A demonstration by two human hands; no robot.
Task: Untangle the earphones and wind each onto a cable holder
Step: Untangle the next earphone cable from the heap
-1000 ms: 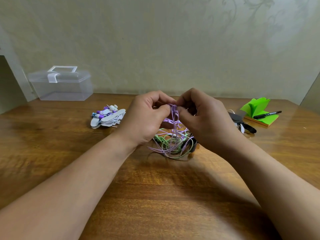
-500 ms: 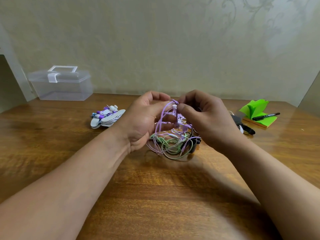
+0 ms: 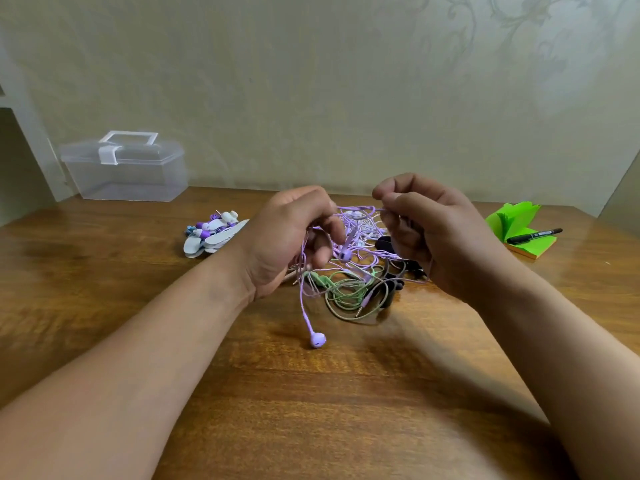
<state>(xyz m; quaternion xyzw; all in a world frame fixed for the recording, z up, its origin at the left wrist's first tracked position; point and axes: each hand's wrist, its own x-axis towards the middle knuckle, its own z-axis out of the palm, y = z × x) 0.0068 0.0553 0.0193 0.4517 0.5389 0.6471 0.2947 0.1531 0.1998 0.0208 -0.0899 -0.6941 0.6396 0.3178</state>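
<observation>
While the purple earphone cable [image 3: 360,208] runs between the left hand [image 3: 287,237] and the right hand [image 3: 427,233], each pinching it with curled fingers above the tangle [image 3: 341,296] on the table [image 3: 104,306], untangling seems only begun, with this cable not yet wound onto the cable holders [image 3: 216,237].

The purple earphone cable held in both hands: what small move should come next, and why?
Probably lift the purple cable gently up and away from the pile. The left hand and right hand both pinch it and one purple earbud hangs loose, but its lower loops lie among the green cable and black cable.
</observation>
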